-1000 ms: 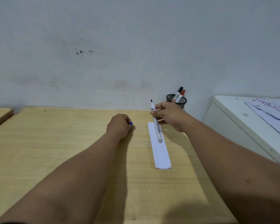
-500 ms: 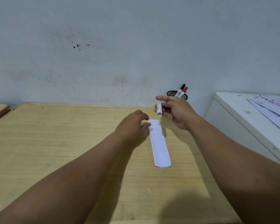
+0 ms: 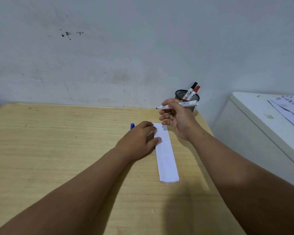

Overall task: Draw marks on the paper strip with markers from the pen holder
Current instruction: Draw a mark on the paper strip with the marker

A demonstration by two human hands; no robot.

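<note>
Much of the blue cap point(image 3: 132, 126) is hidden behind the left hand point(image 3: 139, 141), so only its upper end shows beyond the knuckles; whether the hand grips it cannot be told. That hand lies curled on the wooden counter point(image 3: 58, 150), its thumb and forefinger tip resting on the left edge of the paper strip point(image 3: 166, 156), near the strip's far end. The strip lies flat, its long axis running from just under the right hand point(image 3: 178, 119) back toward the person, slightly slanted to the right at the near end. No marks can be made out on it (the near end shows only a faint fold line).

The right hand hovers above the strip's far end, thumb and forefinger pinching an uncapped marker point(image 3: 178, 105). The marker lies nearly level, its dark tip pointing left and its white barrel reaching right. Just behind that hand stands the mesh pen holder point(image 3: 181, 94), partly covered by the fingers, with a black-capped marker point(image 3: 191, 89) and a red-capped marker point(image 3: 195, 91) leaning rightward in it.
</note>
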